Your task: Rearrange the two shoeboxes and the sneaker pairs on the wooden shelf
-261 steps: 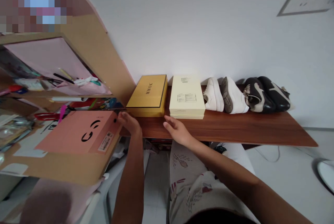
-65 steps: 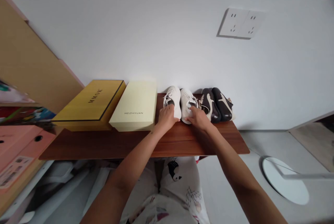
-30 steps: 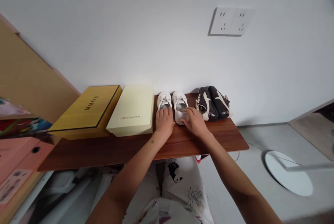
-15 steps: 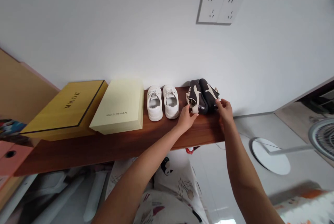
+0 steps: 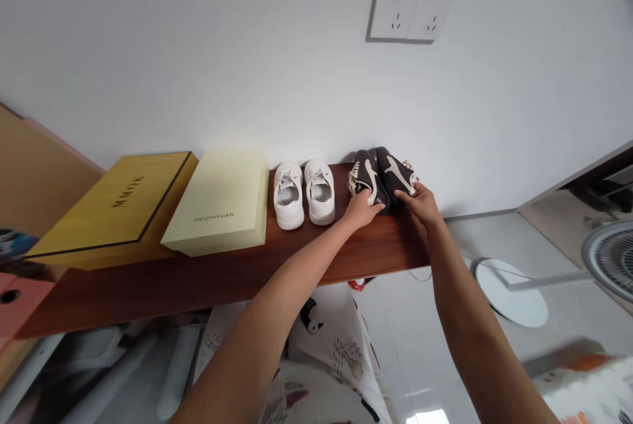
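A white wall rises behind a long wooden shelf (image 5: pixel 163 299), with a double wall socket (image 5: pixel 412 8) set high on it. Take the cream MEIZHIYUAN shoebox (image 5: pixel 215 203) as your landmark. A yellow MMOK box (image 5: pixel 111 210) lies just left of it, and a fan's round white base (image 5: pixel 509 292) sits on the floor well to its right. Just right of the cream box stands a pair of white sneakers (image 5: pixel 303 193). Further right, past those, lie your black-and-cream sneakers (image 5: pixel 380 177), side by side and touching.

Your left hand (image 5: pixel 361 208) is on the near end of the left shoe, and your right hand (image 5: pixel 415 203) is on the near end of the right one. The fingers (image 5: pixel 374 194) of both hands are curved against the shoes, but you cannot tell whether they are gripping or only touching. The shoes should be light, with soft uppers and firmer soles, so the sole edge or heel looks like the surest place to hold.
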Demonstrator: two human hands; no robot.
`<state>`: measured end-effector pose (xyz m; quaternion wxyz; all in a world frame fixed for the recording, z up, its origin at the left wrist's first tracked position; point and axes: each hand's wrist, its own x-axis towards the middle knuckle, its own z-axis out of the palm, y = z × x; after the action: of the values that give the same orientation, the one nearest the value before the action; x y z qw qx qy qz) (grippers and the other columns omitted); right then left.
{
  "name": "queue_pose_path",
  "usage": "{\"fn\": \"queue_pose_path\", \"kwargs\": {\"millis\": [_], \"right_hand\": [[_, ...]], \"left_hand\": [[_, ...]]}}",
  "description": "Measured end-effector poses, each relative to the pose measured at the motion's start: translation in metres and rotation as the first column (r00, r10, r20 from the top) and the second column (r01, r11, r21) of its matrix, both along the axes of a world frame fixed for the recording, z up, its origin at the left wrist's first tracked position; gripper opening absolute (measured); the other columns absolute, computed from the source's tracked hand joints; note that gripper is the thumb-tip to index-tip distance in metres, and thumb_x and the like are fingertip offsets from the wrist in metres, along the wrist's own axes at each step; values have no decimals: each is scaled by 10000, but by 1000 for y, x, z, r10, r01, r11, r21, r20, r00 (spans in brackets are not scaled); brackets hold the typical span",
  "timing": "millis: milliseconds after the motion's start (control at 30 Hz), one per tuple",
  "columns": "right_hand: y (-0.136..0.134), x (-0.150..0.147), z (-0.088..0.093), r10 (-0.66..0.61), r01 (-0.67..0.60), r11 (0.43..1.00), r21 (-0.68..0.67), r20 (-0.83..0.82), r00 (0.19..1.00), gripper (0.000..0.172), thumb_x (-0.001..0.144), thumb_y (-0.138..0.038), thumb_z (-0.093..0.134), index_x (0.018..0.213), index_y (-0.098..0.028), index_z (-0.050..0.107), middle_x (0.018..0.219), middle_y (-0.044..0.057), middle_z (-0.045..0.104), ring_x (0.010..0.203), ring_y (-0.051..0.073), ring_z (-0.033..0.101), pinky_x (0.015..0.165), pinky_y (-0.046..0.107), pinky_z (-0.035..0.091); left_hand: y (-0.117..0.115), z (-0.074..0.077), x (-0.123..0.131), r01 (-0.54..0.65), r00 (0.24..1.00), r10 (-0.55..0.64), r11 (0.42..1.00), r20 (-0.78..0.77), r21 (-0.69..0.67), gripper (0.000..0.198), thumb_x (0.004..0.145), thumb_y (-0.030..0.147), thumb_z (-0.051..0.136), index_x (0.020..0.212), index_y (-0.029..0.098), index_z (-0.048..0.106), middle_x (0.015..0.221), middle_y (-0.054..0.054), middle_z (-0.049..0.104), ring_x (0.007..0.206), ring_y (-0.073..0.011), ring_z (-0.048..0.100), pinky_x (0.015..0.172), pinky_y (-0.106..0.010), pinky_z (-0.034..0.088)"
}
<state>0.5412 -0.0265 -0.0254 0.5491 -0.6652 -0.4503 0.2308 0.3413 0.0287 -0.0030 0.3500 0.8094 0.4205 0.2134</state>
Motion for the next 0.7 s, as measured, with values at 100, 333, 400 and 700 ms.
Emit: {"fn": "queue_pose_path", "kwargs": {"millis": [100, 333, 400, 700], "right_hand": [[0, 0, 13, -24, 65, 992, -112, 328, 944, 553, 644, -632, 753, 948, -179, 661, 784, 38, 707, 735, 221, 640, 699, 340, 510], [7, -11, 34, 133, 115, 967, -228, 835, 534, 348, 769, -462, 688, 995, -200, 647, 977, 110, 708, 921, 292, 637, 766, 361, 450], [7, -15, 36, 177, 116, 960, -254, 875, 451, 312, 783, -437, 681, 983, -202, 641, 983, 114, 705, 940, 298, 628, 775, 367, 432], [5, -31, 44, 220, 127, 953, -275, 916, 335, 259, 797, -390, 682, 965, -205, 614, 1010, 112, 698, 971, 293, 600, 787, 364, 385]], "left_hand": [[-2, 16, 0, 60, 987, -44, 993, -156, 97, 325, 849, 398, 658, 1069, 181, 558, 1043, -98, 683, 1025, -261, 635, 860, -330, 471], [-6, 43, -2, 180, 893, -111, 976, -437, 120, 346, 891, 355, 606, 1176, 173, 537, 1131, -139, 680, 1109, -285, 638, 905, -364, 485], [-5, 47, 0, 205, 872, -121, 970, -474, 129, 331, 881, 330, 619, 1162, 166, 561, 1140, -148, 681, 1117, -294, 637, 911, -375, 490], [6, 47, 10, 214, 856, -127, 969, -501, 120, 242, 775, 180, 709, 1013, 138, 691, 1069, -210, 695, 1096, -355, 646, 891, -417, 512]]}}
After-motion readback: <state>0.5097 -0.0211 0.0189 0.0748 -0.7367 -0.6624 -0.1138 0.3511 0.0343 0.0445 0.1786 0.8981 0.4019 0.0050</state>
